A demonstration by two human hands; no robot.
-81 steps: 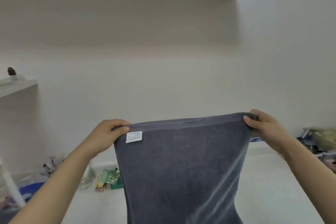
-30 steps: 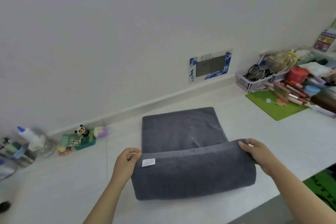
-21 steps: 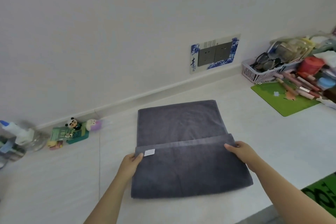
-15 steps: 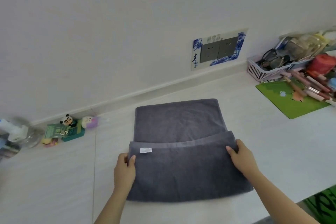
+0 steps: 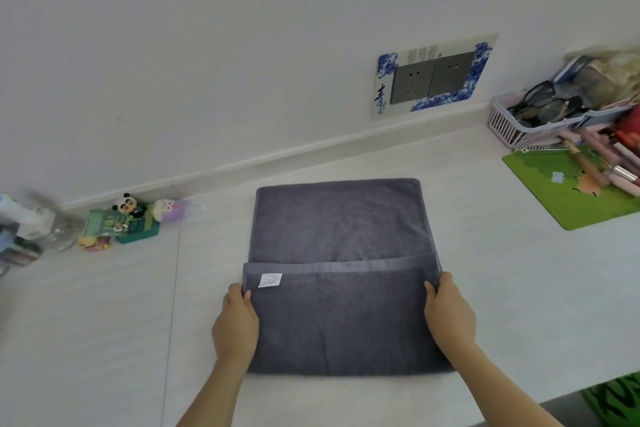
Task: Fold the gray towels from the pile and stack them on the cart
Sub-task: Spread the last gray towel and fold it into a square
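A gray towel (image 5: 341, 274) lies flat on the white counter (image 5: 104, 322), its near part folded over the far part. A small white label sits at the fold's upper left corner. My left hand (image 5: 237, 319) grips the folded layer's left edge, thumb on top. My right hand (image 5: 450, 315) grips the right edge the same way. No pile of towels and no cart is in view.
Small toy figures (image 5: 138, 218) and a clear bottle (image 5: 45, 229) stand at the left by the wall. At the right are a green mat (image 5: 568, 198), a pink basket (image 5: 526, 125) and pens. A wall socket plate (image 5: 433, 76) is behind the towel.
I lowered the raised towel onto the counter and laid its near part over the far part. Both hands slid from the top corners down to the side edges.
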